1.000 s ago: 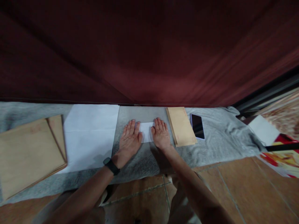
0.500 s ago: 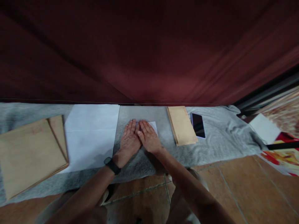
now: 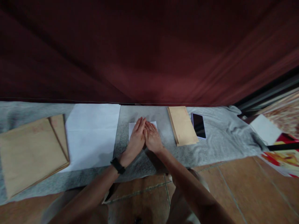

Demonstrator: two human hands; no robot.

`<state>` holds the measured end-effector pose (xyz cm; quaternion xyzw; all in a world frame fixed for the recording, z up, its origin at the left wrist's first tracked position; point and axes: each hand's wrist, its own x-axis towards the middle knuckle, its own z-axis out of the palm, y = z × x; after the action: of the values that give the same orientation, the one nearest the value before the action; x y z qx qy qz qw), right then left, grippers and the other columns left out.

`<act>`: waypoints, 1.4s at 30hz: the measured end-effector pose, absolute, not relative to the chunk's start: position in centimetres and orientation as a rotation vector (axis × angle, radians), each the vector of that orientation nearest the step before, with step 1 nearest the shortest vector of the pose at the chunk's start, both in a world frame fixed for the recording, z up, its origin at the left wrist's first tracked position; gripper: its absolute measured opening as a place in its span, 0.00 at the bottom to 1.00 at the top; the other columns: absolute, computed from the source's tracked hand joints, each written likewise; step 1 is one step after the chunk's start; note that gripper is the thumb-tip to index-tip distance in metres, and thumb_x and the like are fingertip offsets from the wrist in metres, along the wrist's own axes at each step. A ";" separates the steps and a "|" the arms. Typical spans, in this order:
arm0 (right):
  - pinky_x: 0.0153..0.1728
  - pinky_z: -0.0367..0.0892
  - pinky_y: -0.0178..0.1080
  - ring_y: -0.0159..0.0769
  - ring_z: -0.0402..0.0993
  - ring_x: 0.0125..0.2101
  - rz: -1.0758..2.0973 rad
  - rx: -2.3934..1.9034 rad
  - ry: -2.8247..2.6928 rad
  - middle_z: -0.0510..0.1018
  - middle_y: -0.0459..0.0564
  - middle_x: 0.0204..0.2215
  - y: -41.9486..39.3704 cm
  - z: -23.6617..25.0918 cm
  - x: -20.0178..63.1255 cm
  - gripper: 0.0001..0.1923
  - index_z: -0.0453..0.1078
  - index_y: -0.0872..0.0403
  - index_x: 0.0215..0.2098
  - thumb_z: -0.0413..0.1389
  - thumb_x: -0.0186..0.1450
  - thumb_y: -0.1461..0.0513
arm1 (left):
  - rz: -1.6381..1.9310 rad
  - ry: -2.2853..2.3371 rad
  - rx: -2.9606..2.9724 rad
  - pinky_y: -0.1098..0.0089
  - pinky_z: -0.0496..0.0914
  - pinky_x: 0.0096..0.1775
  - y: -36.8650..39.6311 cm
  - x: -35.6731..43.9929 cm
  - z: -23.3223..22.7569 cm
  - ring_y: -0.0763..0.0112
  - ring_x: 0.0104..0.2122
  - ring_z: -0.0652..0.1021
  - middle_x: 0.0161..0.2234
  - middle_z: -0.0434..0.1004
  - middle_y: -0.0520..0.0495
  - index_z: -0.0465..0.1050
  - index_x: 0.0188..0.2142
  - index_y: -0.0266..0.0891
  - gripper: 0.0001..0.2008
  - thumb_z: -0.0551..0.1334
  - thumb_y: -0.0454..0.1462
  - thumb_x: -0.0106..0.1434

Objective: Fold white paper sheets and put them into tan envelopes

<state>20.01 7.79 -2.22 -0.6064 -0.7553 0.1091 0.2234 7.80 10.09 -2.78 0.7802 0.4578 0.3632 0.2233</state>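
A small piece of white paper (image 3: 131, 127), apparently folded, lies on the grey cloth in front of me, mostly covered by my hands. My left hand (image 3: 137, 136), with a dark watch (image 3: 118, 165) on the wrist, is tipped onto its edge on the paper, its fingers stretched out. Against it rests my right hand (image 3: 153, 137), palm down, fingers straight and close together on the paper. The two hands touch along their inner sides. Nothing shows gripped in either one.
Large white sheets (image 3: 92, 133) lie left of my hands, beside big brown envelopes (image 3: 32, 152). On the right are a stack of smaller brown envelopes (image 3: 183, 126) and a phone (image 3: 198, 125). A dark red cloth (image 3: 144, 62) rises behind the grey cloth (image 3: 224, 133).
My left hand has shifted right and turned from flat onto its edge, uncovering the paper's left part. My right hand has stayed nearly in place.
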 end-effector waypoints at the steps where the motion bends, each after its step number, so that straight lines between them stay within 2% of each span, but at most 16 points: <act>1: 0.71 0.52 0.47 0.37 0.55 0.70 0.299 -1.690 -2.082 0.64 0.56 0.69 7.8 -2.3 20.1 0.27 0.59 0.61 0.70 0.34 0.78 0.61 | 0.979 1.268 2.140 0.55 0.61 0.68 10.0 7.9 -3.0 0.62 0.70 0.61 0.69 0.60 0.34 0.55 0.70 0.35 0.31 0.47 0.29 0.68; 10: 0.71 0.50 0.49 0.40 0.53 0.71 0.179 -1.800 -2.156 0.60 0.56 0.70 7.6 -2.3 20.7 0.26 0.58 0.60 0.71 0.39 0.77 0.62 | 0.624 1.400 2.498 0.51 0.59 0.68 9.5 7.6 -3.3 0.56 0.71 0.58 0.69 0.60 0.31 0.54 0.70 0.27 0.30 0.47 0.30 0.68; 18: 0.71 0.49 0.49 0.40 0.53 0.71 0.159 -1.807 -2.170 0.60 0.56 0.70 7.5 -2.2 20.8 0.26 0.58 0.60 0.71 0.41 0.77 0.62 | 0.578 1.406 2.555 0.54 0.59 0.68 9.5 7.5 -3.4 0.58 0.71 0.58 0.69 0.61 0.31 0.55 0.69 0.25 0.30 0.47 0.30 0.68; 29: 0.71 0.50 0.49 0.41 0.53 0.71 0.159 -1.792 -2.144 0.60 0.55 0.70 7.6 -2.4 20.8 0.26 0.58 0.59 0.71 0.39 0.79 0.58 | 0.737 1.346 2.434 0.51 0.62 0.67 10.1 7.2 -3.7 0.58 0.69 0.63 0.66 0.65 0.31 0.55 0.69 0.30 0.29 0.45 0.29 0.69; 37: 0.70 0.50 0.50 0.43 0.54 0.70 0.120 -1.852 -2.095 0.58 0.55 0.71 7.7 -2.5 21.5 0.26 0.59 0.57 0.71 0.42 0.78 0.59 | 0.578 1.388 2.572 0.51 0.60 0.68 9.6 7.3 -2.8 0.57 0.69 0.61 0.67 0.64 0.31 0.62 0.65 0.27 0.25 0.46 0.31 0.71; 42: 0.70 0.48 0.50 0.45 0.53 0.71 0.116 -1.887 -2.095 0.57 0.56 0.72 7.8 -2.6 22.2 0.27 0.58 0.58 0.71 0.43 0.78 0.57 | 0.486 1.479 2.605 0.52 0.57 0.68 9.1 7.5 -2.3 0.54 0.71 0.58 0.69 0.61 0.31 0.61 0.66 0.24 0.27 0.46 0.36 0.73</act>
<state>22.25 7.79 -2.64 -0.6601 -0.7331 0.0406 0.1591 7.50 9.12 -2.29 0.8572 0.4866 0.1599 0.0536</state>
